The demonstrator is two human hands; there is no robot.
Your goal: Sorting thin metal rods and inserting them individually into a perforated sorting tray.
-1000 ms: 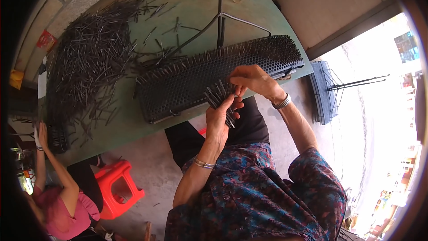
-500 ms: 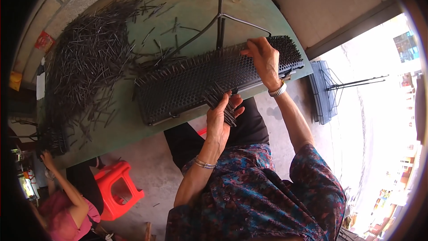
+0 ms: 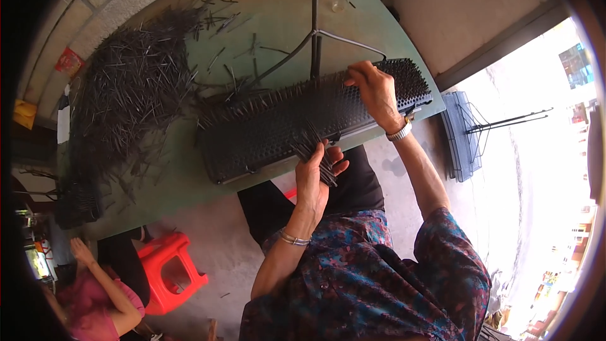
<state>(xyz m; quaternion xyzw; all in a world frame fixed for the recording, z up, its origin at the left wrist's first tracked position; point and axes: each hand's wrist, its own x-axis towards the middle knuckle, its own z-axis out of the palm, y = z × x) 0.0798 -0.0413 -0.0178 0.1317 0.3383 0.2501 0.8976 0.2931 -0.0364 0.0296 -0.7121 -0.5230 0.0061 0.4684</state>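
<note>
A long black tray point(image 3: 255, 142) full of small round holes lies across the table's near edge, with thin black sticks standing in its far rows and its right end. My left hand point(image 3: 311, 180) is closed around a bundle of thin black sticks point(image 3: 307, 141) just in front of the tray's near edge. Over the right part of the tray is my right hand point(image 3: 380, 98), thumb and fingers pinched together above the holes. Whatever its fingertips hold is hidden.
A large heap of black sticks point(image 3: 136, 69) covers the left of the green table point(image 3: 170, 186). A metal stand point(image 3: 315, 50) rises behind the tray. A co-worker's hand point(image 3: 82, 252) shows at lower left, near a red stool point(image 3: 167, 278). Grey racks point(image 3: 464, 136) stand at right.
The view has shifted slightly. My right hand stays pinched over the tray, my left still grips the bundle. The co-worker's hand has come away from the dark object at the table's left corner.
</note>
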